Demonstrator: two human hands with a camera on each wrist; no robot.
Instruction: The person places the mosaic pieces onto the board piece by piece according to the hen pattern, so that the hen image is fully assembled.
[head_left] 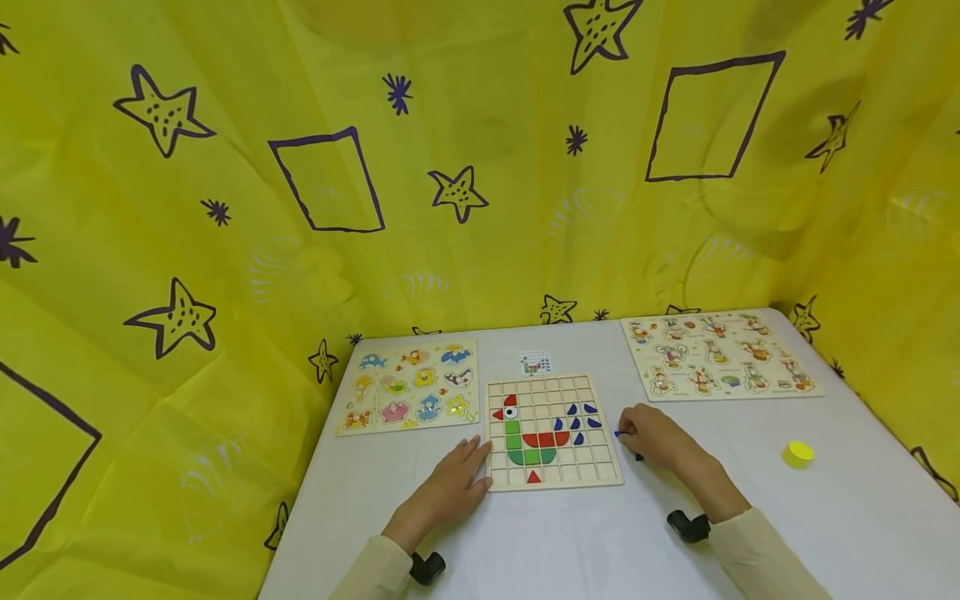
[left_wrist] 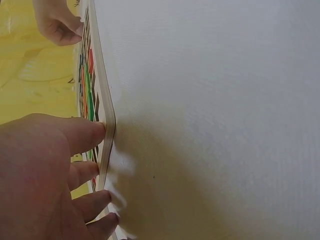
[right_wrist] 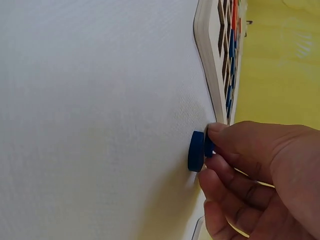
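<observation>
A wooden grid board (head_left: 552, 431) lies in the middle of the white table, with red, green and blue pieces forming a bird. My left hand (head_left: 457, 483) rests flat against the board's left edge (left_wrist: 106, 131), fingers straight and touching the rim. My right hand (head_left: 651, 433) is just right of the board, and its fingers pinch a small blue piece (right_wrist: 196, 150) that stands on edge on the table. The board's right edge (right_wrist: 210, 60) runs close beside that piece.
An animal peg puzzle (head_left: 409, 385) lies at the back left and a figure puzzle (head_left: 718, 354) at the back right. A small pattern card (head_left: 535, 362) sits behind the grid board. A yellow round cap (head_left: 798, 453) rests at the right. Yellow starred curtain surrounds the table.
</observation>
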